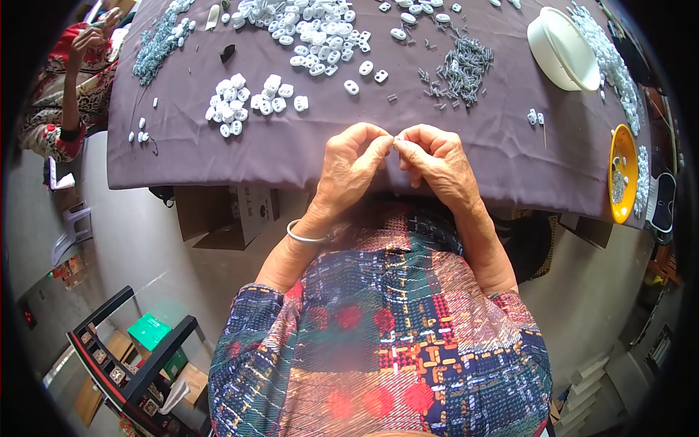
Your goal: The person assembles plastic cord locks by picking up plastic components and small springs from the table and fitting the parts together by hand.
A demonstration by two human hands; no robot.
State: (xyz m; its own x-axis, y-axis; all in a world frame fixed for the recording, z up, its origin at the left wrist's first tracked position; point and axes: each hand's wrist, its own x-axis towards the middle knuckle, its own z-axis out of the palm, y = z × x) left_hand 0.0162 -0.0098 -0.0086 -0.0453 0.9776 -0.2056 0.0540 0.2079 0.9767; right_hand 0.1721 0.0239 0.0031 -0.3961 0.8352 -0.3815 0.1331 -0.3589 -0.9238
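My left hand and right hand meet at the near edge of the table, fingers pinched together on one small white plastic piece; white piece piles lie beyond.

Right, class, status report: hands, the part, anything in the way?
Left hand and right hand pinch one small white plastic piece together at the purple table's edge. Nothing blocks them.

Purple-draped table, grey floor, perhaps cardboard boxes beneath.
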